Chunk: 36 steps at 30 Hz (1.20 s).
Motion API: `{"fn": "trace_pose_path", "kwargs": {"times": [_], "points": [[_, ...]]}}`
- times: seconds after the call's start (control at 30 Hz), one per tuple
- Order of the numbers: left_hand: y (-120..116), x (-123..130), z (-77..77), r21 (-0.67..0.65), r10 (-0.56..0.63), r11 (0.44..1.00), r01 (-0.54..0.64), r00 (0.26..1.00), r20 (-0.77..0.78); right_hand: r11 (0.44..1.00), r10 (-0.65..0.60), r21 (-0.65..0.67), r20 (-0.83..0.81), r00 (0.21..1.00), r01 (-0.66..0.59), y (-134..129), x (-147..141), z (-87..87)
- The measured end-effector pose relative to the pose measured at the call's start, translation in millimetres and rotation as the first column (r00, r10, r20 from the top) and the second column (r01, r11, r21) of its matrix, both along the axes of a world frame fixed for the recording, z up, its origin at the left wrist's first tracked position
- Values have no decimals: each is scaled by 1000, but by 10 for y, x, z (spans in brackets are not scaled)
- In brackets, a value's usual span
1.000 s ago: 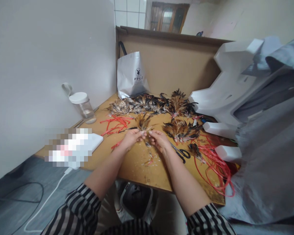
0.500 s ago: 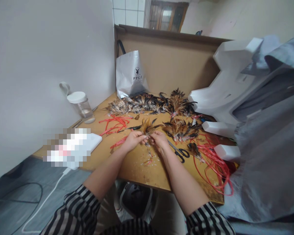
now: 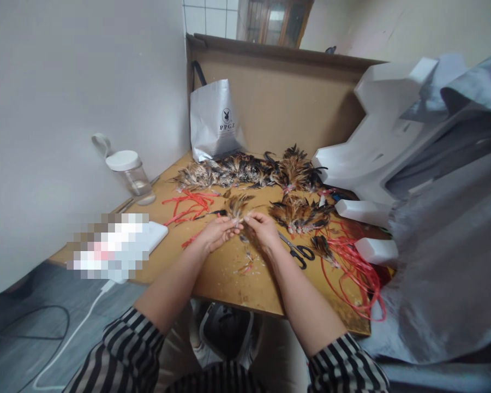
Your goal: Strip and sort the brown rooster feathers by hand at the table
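My left hand [image 3: 221, 231] is closed on the base of a small bunch of brown feathers [image 3: 237, 206], which fans out upward over the table. Close beside it, my right hand [image 3: 263, 229] pinches a thin pale feather [image 3: 251, 211] at the bunch's right side. Below the hands, feather scraps [image 3: 247, 265] lie scattered on the wood. To the right rest black-handled scissors [image 3: 299, 252], next to a small dark feather bundle [image 3: 323, 248]. A larger pile of brown feather bundles [image 3: 300, 213] lies just beyond my right hand.
Red plastic strips [image 3: 190, 204] lie at left, with a tangle of red string [image 3: 358, 267] at right. A row of feather bundles [image 3: 241, 172] runs along the back before a silver bag [image 3: 215, 123]. A lidded jar [image 3: 133, 177] and white foam [image 3: 352, 158] flank the table [image 3: 229, 289].
My hands have moved slightly apart. The bunch has shifted a little left with my left hand, and a thin feather now shows at my right fingertips. The whole view has shifted slightly.
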<state>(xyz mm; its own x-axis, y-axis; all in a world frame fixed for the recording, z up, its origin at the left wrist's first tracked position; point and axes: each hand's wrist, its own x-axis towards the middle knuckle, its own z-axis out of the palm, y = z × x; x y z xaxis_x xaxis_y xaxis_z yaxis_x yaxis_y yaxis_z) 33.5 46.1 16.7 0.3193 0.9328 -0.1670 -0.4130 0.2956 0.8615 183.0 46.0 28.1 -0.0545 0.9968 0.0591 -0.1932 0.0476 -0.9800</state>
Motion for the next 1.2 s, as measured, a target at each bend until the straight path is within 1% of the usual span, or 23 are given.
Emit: {"fn": "trace_pose_path", "kwargs": {"times": [0.13, 0.27, 0.37, 0.47, 0.53, 0.6, 0.67, 0.77, 0.83, 0.9, 1.07, 1.13, 1.2], "points": [[-7, -18, -10, -46, -85, 995, 87, 995, 47, 990, 48, 125, 127, 991, -64, 7, 6, -27], [-20, -25, 11, -57, -117, 991, 121, 991, 60, 974, 40, 205, 248, 968, -93, 19, 36, -38], [-24, -22, 17, -56, -116, 992, 117, 993, 25, 968, 19, 236, 285, 958, -89, 26, 43, -41], [-16, -8, 6, 3, -55, 998, 56, 996, -63, 980, -26, 195, 261, 965, -27, 28, 27, -49], [-1, 7, -13, 79, 16, 997, -4, 989, -144, 990, -49, 142, 220, 974, 17, 24, 10, -53], [17, 25, -39, 169, 90, 984, -52, 970, -224, 994, -52, 101, 177, 983, 35, 19, -6, -56], [35, 42, -69, 256, 144, 964, -69, 948, -285, 996, -54, 73, 150, 987, 43, 18, -18, -63], [46, 62, -98, 326, 159, 945, -43, 927, -340, 996, -69, 67, 135, 988, 61, 26, -28, -83], [38, 68, -98, 321, 147, 947, -27, 923, -356, 995, -70, 74, 121, 990, 61, 29, -30, -91], [21, 65, -83, 281, 120, 960, -20, 931, -343, 997, -54, 59, 95, 994, 49, 25, -29, -85], [-19, 34, -38, 145, -7, 989, 38, 978, -210, 1000, -1, 5, 10, 1000, 1, 0, -30, -39], [-21, 21, -35, 134, -36, 989, 60, 983, -178, 999, 37, -12, -31, 999, -38, -5, -34, -37], [-14, 12, -39, 138, -25, 989, 48, 986, -162, 997, 61, -40, -67, 996, -64, -6, -37, -43]]}}
